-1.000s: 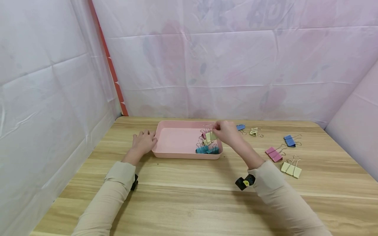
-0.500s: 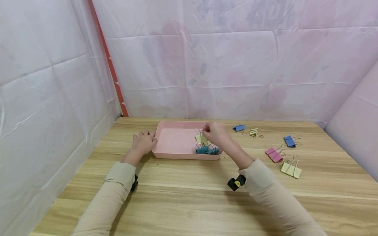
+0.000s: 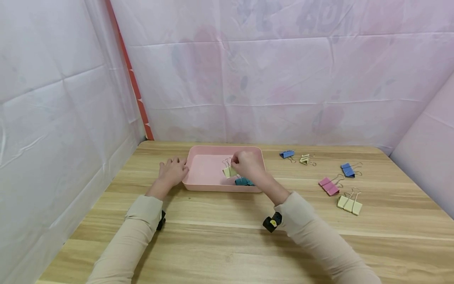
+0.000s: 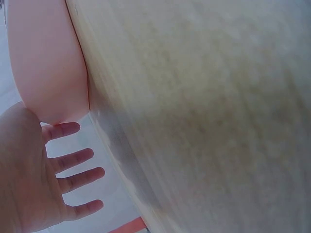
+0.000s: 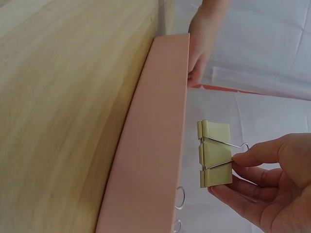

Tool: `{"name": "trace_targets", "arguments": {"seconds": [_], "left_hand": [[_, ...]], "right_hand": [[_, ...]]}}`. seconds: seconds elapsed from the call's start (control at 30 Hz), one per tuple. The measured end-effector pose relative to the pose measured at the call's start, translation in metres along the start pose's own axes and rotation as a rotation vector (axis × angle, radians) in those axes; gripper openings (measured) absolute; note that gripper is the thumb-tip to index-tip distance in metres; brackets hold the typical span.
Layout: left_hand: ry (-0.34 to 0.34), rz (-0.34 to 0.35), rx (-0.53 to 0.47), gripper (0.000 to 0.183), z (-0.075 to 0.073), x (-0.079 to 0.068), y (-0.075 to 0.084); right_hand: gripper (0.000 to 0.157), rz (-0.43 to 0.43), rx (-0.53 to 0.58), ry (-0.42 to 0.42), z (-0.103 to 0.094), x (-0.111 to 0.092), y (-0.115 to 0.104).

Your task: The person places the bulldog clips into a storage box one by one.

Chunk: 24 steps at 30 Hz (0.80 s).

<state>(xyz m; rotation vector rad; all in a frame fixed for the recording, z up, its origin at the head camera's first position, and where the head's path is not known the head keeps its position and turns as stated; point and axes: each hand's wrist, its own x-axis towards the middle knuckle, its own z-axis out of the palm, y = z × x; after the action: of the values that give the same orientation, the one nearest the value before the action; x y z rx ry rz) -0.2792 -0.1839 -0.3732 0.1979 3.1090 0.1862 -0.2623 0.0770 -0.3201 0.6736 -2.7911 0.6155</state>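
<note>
Pinching a yellow binder clip (image 3: 228, 172) by its wire handle in my right hand (image 3: 247, 165) over the pink tray (image 3: 207, 185), I rest my left hand (image 3: 172, 172), fingers relaxed, against the tray's nine o'clock rim.

Tray (image 3: 205, 185) sits mid-table (image 3: 227, 244). Left hand (image 3: 172, 171) rests at its left edge. Right hand (image 3: 248, 165) holds a clip (image 3: 228, 172) over the tray. Loose clips (image 3: 349, 204) lie to the right.

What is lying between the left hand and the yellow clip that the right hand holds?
In the head view, only the pink tray lies there: its left wall, touched by the left hand, then bare tray floor up to the yellow clip pinched by the right hand.
</note>
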Motion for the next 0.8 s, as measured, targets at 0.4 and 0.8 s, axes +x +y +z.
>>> {"name": "trace_targets", "arguments": {"seconds": [0.4, 0.8], "left_hand": [[-0.005, -0.001, -0.001, 0.049, 0.001, 0.000, 0.000], [-0.007, -0.002, 0.001, 0.049, 0.000, 0.000, 0.000]], "right_hand": [[0.013, 0.036, 0.122, -0.032, 0.015, 0.002, -0.009], [0.012, 0.038, 0.094, -0.071, 0.035, 0.005, -0.010]]}}
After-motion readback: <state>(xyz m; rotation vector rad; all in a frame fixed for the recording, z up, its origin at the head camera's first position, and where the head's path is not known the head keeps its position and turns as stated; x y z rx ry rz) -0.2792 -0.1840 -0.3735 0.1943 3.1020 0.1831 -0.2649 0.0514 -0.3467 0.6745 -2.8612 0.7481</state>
